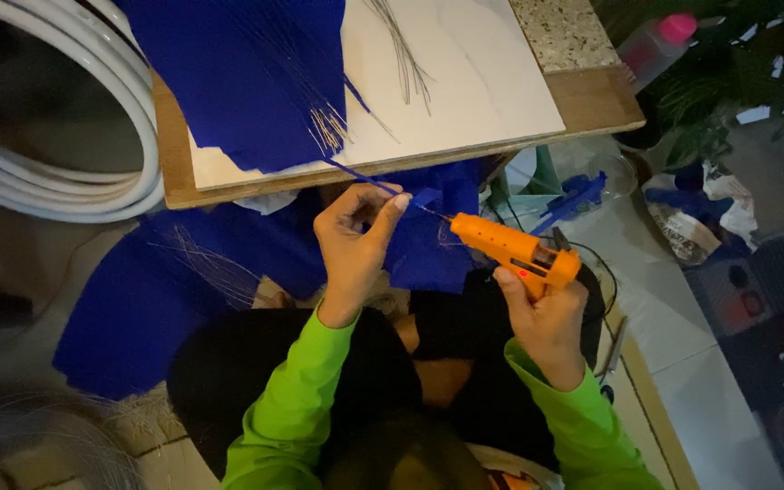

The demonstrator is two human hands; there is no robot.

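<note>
Pinching a thin blue strip (pixel 369 181) between thumb and fingertips, the left hand (pixel 353 243) holds it just below the board (pixel 465 82). The right hand (pixel 542 318) is wrapped tight around an orange glue gun (pixel 512 247), its nozzle almost at the strip. A clear bottle with pink cap (pixel 655 41) lies beyond the board; its contents cannot be told.
</note>
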